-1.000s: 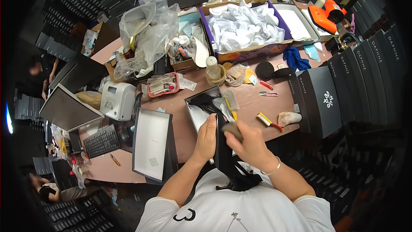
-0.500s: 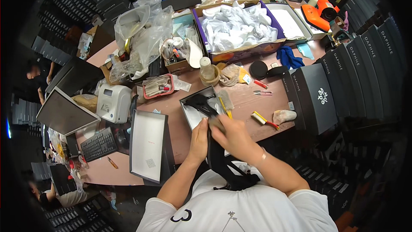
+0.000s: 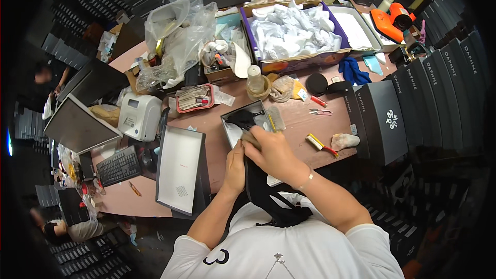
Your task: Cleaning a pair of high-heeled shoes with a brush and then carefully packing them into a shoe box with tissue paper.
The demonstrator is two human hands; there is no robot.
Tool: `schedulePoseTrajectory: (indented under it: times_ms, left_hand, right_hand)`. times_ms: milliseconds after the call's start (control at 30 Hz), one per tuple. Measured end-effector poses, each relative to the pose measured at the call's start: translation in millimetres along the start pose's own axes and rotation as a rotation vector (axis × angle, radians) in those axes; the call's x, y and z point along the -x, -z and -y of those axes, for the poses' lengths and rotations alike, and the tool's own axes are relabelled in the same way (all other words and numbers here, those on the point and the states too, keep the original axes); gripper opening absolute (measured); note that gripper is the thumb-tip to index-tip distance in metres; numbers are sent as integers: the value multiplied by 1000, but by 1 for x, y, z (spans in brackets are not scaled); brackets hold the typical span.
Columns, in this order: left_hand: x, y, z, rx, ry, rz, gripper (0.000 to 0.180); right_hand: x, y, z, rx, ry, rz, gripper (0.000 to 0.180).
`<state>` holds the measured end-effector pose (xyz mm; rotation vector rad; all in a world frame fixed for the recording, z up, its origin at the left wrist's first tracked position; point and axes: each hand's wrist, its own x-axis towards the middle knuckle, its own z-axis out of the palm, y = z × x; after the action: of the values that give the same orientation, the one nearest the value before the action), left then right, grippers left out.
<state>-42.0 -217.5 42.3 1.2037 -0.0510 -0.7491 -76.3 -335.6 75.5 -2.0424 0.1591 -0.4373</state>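
My left hand (image 3: 235, 168) is closed around the edge of a long black strappy shoe (image 3: 263, 191), whose lower end rests against my lap. My right hand (image 3: 273, 151) grips a small brownish-grey pad (image 3: 251, 139) and presses it against the shoe's upper part. My fingers hide much of the contact. Just beyond my hands, a grey open shoe box (image 3: 226, 126) holds white paper, with black material (image 3: 242, 119) over it. I cannot tell whether that material is part of the held shoe.
An empty box lid (image 3: 178, 173) lies to the left, near a keyboard (image 3: 119, 167) and label printer (image 3: 140, 116). On the right are a brush (image 3: 318, 143), small snips (image 3: 320, 112) and stacked dark boxes (image 3: 382, 119). Behind stands a purple carton (image 3: 338, 28) of white wrapping.
The whole view has shifted slightly to the right. My right hand has moved a little left along the shoe with the pad, closer to my left hand.
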Motion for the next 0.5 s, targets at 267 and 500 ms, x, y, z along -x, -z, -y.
schedulePoseTrajectory:
  times_ms: [267, 500]
  left_hand:
    - [33, 69, 7, 76, -69, -120, 47]
    - [60, 103, -3, -52, -129, -176, 51]
  right_hand:
    - [-5, -54, 25, -14, 90, 229, 16]
    - [24, -73, 55, 24, 193, 360, 13]
